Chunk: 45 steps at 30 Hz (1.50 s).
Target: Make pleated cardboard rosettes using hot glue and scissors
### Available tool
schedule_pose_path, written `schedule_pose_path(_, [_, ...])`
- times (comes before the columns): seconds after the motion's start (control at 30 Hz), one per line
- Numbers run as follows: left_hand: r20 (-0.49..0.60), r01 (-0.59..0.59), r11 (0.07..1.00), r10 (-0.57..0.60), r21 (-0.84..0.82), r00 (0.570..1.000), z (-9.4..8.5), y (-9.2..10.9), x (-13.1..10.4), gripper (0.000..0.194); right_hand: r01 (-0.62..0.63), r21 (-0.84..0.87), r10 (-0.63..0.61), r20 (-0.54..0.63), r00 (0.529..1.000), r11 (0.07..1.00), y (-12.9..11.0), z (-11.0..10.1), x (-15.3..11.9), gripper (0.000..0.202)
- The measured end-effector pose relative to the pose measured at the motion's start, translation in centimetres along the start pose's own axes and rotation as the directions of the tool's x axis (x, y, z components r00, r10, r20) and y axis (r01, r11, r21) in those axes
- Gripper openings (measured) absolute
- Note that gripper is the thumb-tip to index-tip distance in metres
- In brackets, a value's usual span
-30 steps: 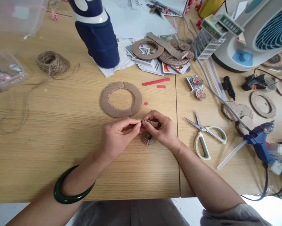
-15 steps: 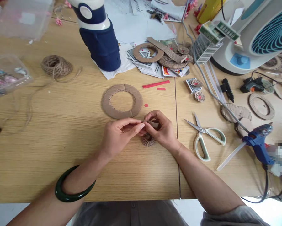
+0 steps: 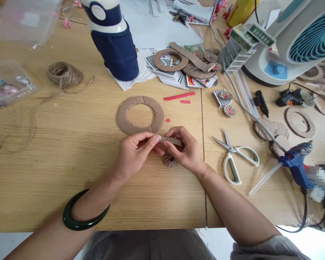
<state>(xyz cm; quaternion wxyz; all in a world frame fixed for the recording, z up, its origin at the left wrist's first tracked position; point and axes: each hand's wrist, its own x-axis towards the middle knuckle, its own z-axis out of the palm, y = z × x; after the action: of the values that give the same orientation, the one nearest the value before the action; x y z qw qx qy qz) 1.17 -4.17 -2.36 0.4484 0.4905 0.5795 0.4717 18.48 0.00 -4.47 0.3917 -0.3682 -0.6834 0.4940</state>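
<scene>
A narrow corrugated cardboard strip [image 3: 171,140] stretches between my two hands. Its left end is pinched by my left hand [image 3: 136,150], which has a dark green bangle farther up the arm. My right hand [image 3: 185,148] grips the strip's other part, with the fingers curled round it. Just below the hands, a pleated cardboard rosette [image 3: 169,160] lies on the table, partly covered by my right hand. Beyond them are a flat cardboard ring [image 3: 121,115] and a small red paper dot [image 3: 167,120].
Open scissors [image 3: 234,148] and a blue glue gun [image 3: 296,162] lie to the right. Twine [image 3: 64,74] sits at the left, a navy bottle [image 3: 116,50] at the back. Red strips [image 3: 179,96], cards and a fan [image 3: 281,54] are farther off.
My left hand has shifted slightly left, away from my right hand, and more of the corrugated strip shows between them.
</scene>
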Motion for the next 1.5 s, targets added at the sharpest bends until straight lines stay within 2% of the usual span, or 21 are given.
schedule_pose_path(0.13, [-0.013, -0.040, 0.998, 0.041, 0.043, 0.999, -0.03, 0.20, -0.12, 0.012, -0.026, 0.107, 0.036, -0.094, 0.995, 0.994, -0.01, 0.09, 0.02, 0.026])
schedule_pose_path(0.2, [-0.010, -0.024, 0.999, 0.024, 0.040, 1.000, 0.00, 0.28, -0.15, 0.014, -0.033, 0.170, 0.056, -0.138, 0.989, 0.985, -0.05, 0.12, 0.09, 0.027])
schedule_pose_path(0.27, [-0.007, 0.004, 0.999, -0.004, 0.035, 1.000, 0.01, 0.35, -0.18, 0.016, -0.026, 0.162, 0.050, -0.150, 0.987, 0.986, -0.06, 0.11, 0.16, 0.027])
schedule_pose_path(0.47, [0.037, 0.055, 0.998, -0.055, 0.012, 0.998, 0.04, 0.53, -0.26, 0.018, 0.019, -0.093, -0.025, -0.057, 0.998, 0.995, 0.12, 0.09, 0.11, 0.010])
schedule_pose_path(0.73, [0.090, 0.138, 0.983, -0.127, -0.122, 0.988, 0.15, 0.82, 0.01, 0.009, -0.050, -0.063, 0.046, -0.058, 0.997, 0.997, -0.01, 0.10, 0.18, 0.012])
schedule_pose_path(1.5, [0.066, 0.113, 0.990, -0.107, -0.090, 0.992, 0.11, 0.49, 0.00, 0.004, 0.004, -0.126, -0.007, -0.022, 1.000, 0.992, 0.15, 0.01, 0.19, 0.006])
